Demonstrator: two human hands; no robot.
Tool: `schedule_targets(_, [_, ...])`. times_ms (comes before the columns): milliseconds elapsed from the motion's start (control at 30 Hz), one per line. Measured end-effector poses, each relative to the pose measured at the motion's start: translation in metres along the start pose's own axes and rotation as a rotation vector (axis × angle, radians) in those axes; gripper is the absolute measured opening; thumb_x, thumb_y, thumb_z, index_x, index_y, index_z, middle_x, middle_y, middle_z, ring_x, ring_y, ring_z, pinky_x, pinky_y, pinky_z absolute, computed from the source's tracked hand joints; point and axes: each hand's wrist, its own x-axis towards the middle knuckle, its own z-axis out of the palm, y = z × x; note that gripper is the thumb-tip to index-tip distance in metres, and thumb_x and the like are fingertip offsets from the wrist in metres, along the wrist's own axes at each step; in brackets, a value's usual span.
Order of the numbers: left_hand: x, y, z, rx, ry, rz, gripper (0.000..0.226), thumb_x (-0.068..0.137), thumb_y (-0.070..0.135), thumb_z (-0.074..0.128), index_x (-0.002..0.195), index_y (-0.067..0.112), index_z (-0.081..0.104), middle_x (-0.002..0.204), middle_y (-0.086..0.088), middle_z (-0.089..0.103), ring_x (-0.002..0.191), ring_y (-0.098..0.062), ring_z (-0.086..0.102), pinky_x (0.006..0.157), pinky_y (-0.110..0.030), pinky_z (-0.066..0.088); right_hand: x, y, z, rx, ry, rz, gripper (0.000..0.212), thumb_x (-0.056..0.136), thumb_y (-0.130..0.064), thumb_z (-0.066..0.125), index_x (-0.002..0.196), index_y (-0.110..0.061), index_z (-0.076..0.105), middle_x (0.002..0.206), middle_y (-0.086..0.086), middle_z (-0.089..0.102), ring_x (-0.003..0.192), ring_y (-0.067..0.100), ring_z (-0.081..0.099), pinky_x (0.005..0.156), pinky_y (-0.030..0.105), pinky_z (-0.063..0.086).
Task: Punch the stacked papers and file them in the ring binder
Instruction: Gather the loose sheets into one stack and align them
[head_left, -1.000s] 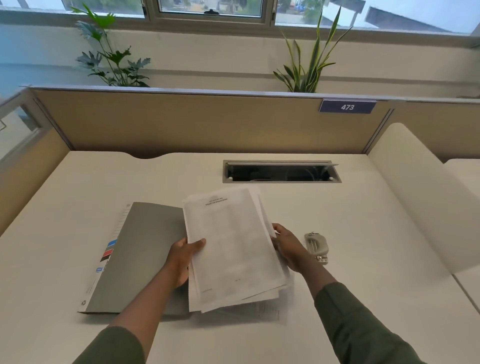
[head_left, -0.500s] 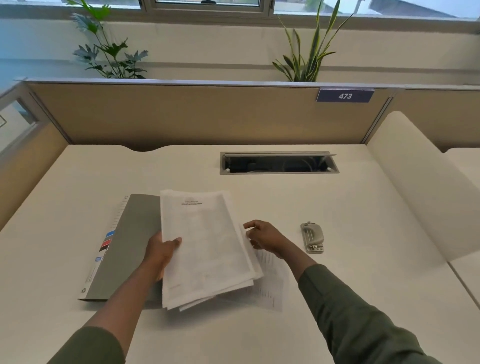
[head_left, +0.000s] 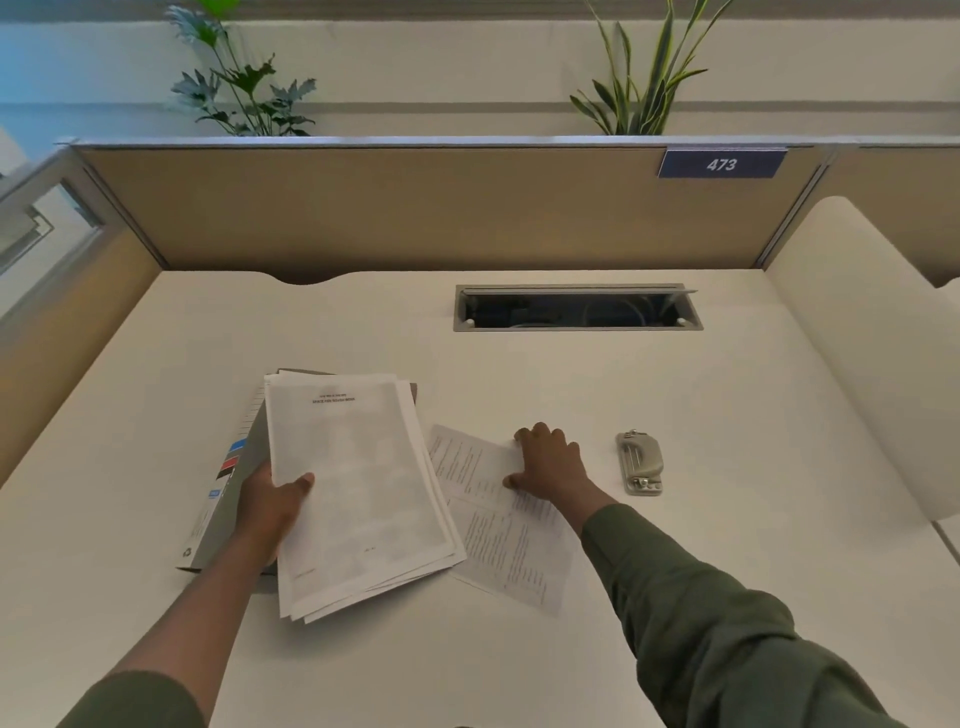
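My left hand (head_left: 270, 506) grips a stack of white printed papers (head_left: 358, 488) by its left edge, held over a closed grey ring binder (head_left: 228, 488) that lies on the desk. A separate printed sheet (head_left: 498, 530) lies flat on the desk to the right of the stack. My right hand (head_left: 548, 462) rests palm down on the top right part of that sheet, fingers spread. A small metal hole punch (head_left: 640, 462) sits on the desk to the right of my right hand, apart from it.
The white desk (head_left: 519, 665) has a cable slot (head_left: 576, 307) at the back. Beige partition panels (head_left: 415, 208) wall the back and left, a white curved divider (head_left: 862, 353) the right. Plants stand behind the partition.
My left hand carried the stack leftward over the binder. My right hand let go of the stack and came down flat on the single sheet left on the desk.
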Motion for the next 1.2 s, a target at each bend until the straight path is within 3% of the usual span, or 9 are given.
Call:
schedule_targets(133, [-0.001,0.002,0.005,-0.018,-0.007,0.001,0.039,0.089,0.011,0.065,0.127,0.014,0.056,0.121,-0.014,0.063,0.103,-0.037,0.061,0.093,-0.053,0.049,-0.001,0.013,-0.005,0.144,-0.065,0.12,0.074,0.072,-0.049,0.075,0.131,-0.018,0.041,0.12,0.005,0.056,0.108,0.026,0.058,0.087,0.04,0.048])
schedule_targets(267, [-0.002,0.008,0.016,-0.027,-0.03,0.018,0.041,0.089,0.011,0.064,0.129,0.011,0.054,0.121,-0.014,0.063,0.103,-0.035,0.061,0.093,-0.05,0.05,-0.006,0.027,-0.01,0.364,-0.101,0.219,0.048,0.08,-0.03,0.069,0.122,-0.015,0.052,0.116,0.005,0.061,0.101,0.025,0.061,0.079,0.034,0.05])
schedule_targets(367, [0.0,0.012,0.021,-0.053,-0.041,0.008,0.036,0.089,0.01,0.065,0.125,0.011,0.058,0.119,-0.014,0.064,0.1,-0.034,0.062,0.092,-0.049,0.05,-0.011,0.036,-0.011,0.486,-0.026,0.24,0.029,0.088,-0.025,0.059,0.113,-0.01,0.06,0.116,0.009,0.062,0.106,0.028,0.06,0.079,0.03,0.045])
schedule_targets(500, [0.006,0.016,0.024,-0.11,-0.072,-0.012,0.036,0.089,0.011,0.065,0.125,0.01,0.059,0.116,-0.013,0.065,0.098,-0.035,0.063,0.09,-0.048,0.051,-0.022,0.05,-0.017,0.7,0.093,0.263,0.009,0.093,-0.019,0.052,0.099,-0.012,0.055,0.101,0.006,0.062,0.096,0.028,0.059,0.075,0.03,0.039])
schedule_targets(667, [0.009,0.023,0.034,-0.175,-0.142,-0.044,0.031,0.088,0.011,0.067,0.118,0.011,0.061,0.11,-0.012,0.066,0.096,-0.034,0.063,0.092,-0.05,0.05,-0.036,0.065,-0.032,0.966,0.208,0.336,0.027,0.093,-0.017,0.053,0.12,-0.013,0.056,0.115,0.005,0.064,0.103,0.026,0.06,0.09,0.039,0.05])
schedule_targets(767, [0.009,0.031,0.043,-0.193,-0.188,-0.038,0.024,0.087,0.01,0.067,0.11,0.017,0.063,0.104,-0.009,0.068,0.09,-0.03,0.064,0.088,-0.047,0.051,-0.042,0.071,-0.038,1.052,0.22,0.362,0.028,0.096,-0.015,0.053,0.123,-0.011,0.055,0.116,0.004,0.063,0.1,0.025,0.06,0.082,0.032,0.047])
schedule_targets(933, [0.008,0.041,0.059,-0.214,-0.259,-0.03,0.026,0.085,0.008,0.067,0.111,0.012,0.065,0.107,-0.013,0.07,0.095,-0.034,0.066,0.089,-0.049,0.052,-0.047,0.069,-0.042,1.153,0.159,0.339,0.03,0.097,-0.013,0.05,0.127,-0.013,0.054,0.119,0.006,0.065,0.101,0.026,0.064,0.073,0.029,0.053])
schedule_targets(1033, [0.004,0.05,0.073,-0.251,-0.33,-0.031,0.026,0.085,0.007,0.067,0.111,0.011,0.066,0.108,-0.014,0.07,0.097,-0.035,0.067,0.091,-0.051,0.052,-0.046,0.059,-0.042,1.19,0.101,0.305,0.033,0.096,-0.013,0.048,0.128,-0.019,0.053,0.115,0.004,0.067,0.099,0.025,0.067,0.079,0.037,0.058])
schedule_targets(1200, [-0.005,0.063,0.097,-0.304,-0.408,-0.024,0.029,0.086,0.006,0.066,0.115,0.007,0.064,0.105,-0.012,0.07,0.095,-0.032,0.067,0.087,-0.044,0.053,-0.049,0.04,-0.052,1.245,0.023,0.239,0.034,0.099,-0.007,0.04,0.124,-0.025,0.054,0.115,0.004,0.066,0.097,0.023,0.064,0.076,0.031,0.055])
